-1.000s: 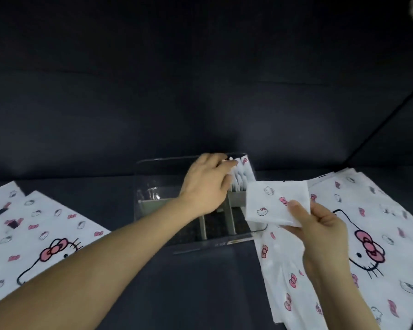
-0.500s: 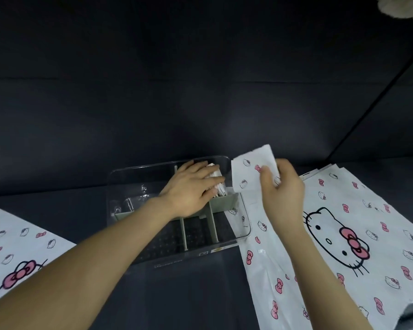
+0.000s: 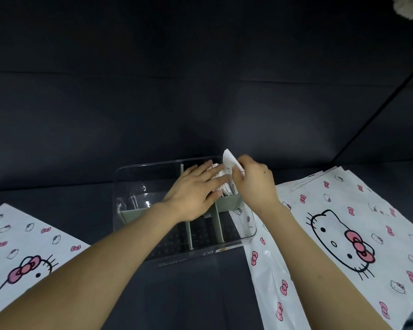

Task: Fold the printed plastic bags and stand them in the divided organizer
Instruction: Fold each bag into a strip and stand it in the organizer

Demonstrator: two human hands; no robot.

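Clear plastic organizer (image 3: pixel 129 186) with grey dividers (image 3: pixel 218 225) sits on a dark surface. Left hand (image 3: pixel 196 189), fingers straight, presses against the standing bags (image 3: pixel 224 184) in the rear right compartment. Right hand (image 3: pixel 255 184) pinches a folded bag (image 3: pixel 229 159), tilted, over that compartment's right end. Unfolded printed bags (image 3: pixel 343 222) lie flat on either side.

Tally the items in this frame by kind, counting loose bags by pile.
Hands: 2, left hand, right hand
Clear divided organizer: 1
Folded bag in right hand: 1
Bundle of standing folded bags: 1
Piles of flat printed bags: 2, left pile, right pile
Total: 7
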